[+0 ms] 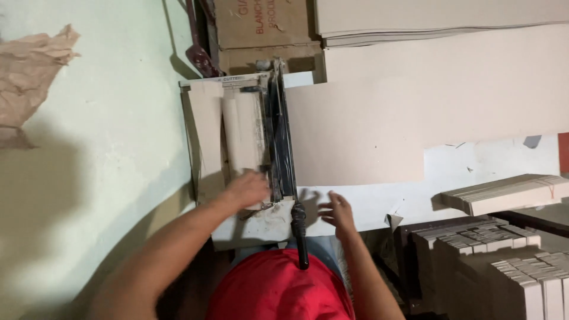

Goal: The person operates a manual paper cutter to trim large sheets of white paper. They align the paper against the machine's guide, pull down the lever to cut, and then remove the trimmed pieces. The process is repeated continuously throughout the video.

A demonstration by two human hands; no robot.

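A paper cutter with a black blade arm lies on a white table. A large beige cardboard sheet lies under the blade and spreads to the right. My left hand rests flat on a pale cut strip at the cutter's left side, near its front edge. My right hand hovers with fingers apart just right of the black blade handle, not touching it. A red garment fills the bottom centre.
Stacks of cut beige card pieces stand at the lower right, with another bundle above them. Large card sheets and a brown carton lie at the far side. Crumpled brown paper is at the left on the pale green floor.
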